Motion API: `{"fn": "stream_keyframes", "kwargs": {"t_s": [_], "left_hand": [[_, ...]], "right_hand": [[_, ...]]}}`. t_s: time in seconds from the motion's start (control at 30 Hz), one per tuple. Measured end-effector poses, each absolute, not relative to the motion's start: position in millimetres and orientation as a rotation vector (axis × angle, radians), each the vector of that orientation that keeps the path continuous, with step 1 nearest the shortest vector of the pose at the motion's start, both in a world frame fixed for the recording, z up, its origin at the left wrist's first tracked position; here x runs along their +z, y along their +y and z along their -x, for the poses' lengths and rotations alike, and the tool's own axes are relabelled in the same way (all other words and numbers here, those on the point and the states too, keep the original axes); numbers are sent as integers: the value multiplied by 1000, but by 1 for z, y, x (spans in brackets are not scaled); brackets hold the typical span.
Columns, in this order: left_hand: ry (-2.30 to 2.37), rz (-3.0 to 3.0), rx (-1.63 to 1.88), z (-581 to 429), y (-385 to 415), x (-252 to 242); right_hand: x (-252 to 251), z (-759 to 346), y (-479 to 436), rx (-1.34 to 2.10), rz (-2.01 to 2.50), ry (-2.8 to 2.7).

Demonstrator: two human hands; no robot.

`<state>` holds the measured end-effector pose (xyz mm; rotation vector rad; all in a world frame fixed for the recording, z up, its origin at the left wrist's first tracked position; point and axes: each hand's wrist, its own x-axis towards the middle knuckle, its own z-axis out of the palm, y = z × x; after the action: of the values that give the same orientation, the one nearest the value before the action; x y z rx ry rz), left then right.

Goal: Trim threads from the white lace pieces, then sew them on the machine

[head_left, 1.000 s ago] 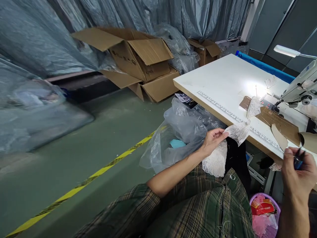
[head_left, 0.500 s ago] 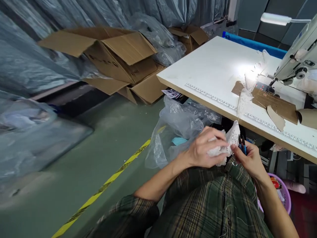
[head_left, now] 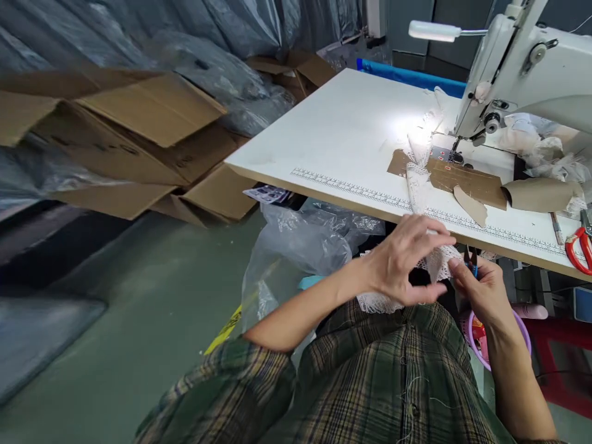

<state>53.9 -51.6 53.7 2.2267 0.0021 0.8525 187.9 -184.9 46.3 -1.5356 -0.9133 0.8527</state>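
Note:
In my right hand (head_left: 485, 288) are thread snips (head_left: 470, 264) with blue handles and dark blades pointing up. The same hand's thumb pinches a piece of white lace fabric (head_left: 444, 264). My left hand (head_left: 404, 262) is open beside the lace, its thumb and fingers spread apart. More of the lace hangs below that hand, over my lap. On the table, a strip of white lace (head_left: 419, 185) runs from near the sewing machine (head_left: 497, 80) to the front edge, crossing brown card (head_left: 481, 184).
The white table (head_left: 333, 129) has a printed ruler along its front. Red-handled scissors (head_left: 573, 250) lie at its right end. Clear plastic bags (head_left: 296, 240) sit below. Open cardboard boxes (head_left: 152, 117) stand left. A purple basket (head_left: 525, 333) is by my right arm.
My view has turned to the right. My left hand has opened its fingers from the bunched lace. The right hand keeps the snips and the lace edge.

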Motion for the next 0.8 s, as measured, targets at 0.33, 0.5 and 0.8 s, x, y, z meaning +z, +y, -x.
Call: {"fn": "stream_keyframes", "kwargs": {"t_s": [0.33,0.5,0.8], "left_hand": [[537,-1599,742,-47,-83,32],[558,-1315,553,-55,-71,30],[562,-1269,444,-46,-54,34]], "right_hand": [[38,-180,-174,956,1336,-887],[41,-184,-174,846,1424,-960],[42,-200,-169,691,1537,-938]]}}
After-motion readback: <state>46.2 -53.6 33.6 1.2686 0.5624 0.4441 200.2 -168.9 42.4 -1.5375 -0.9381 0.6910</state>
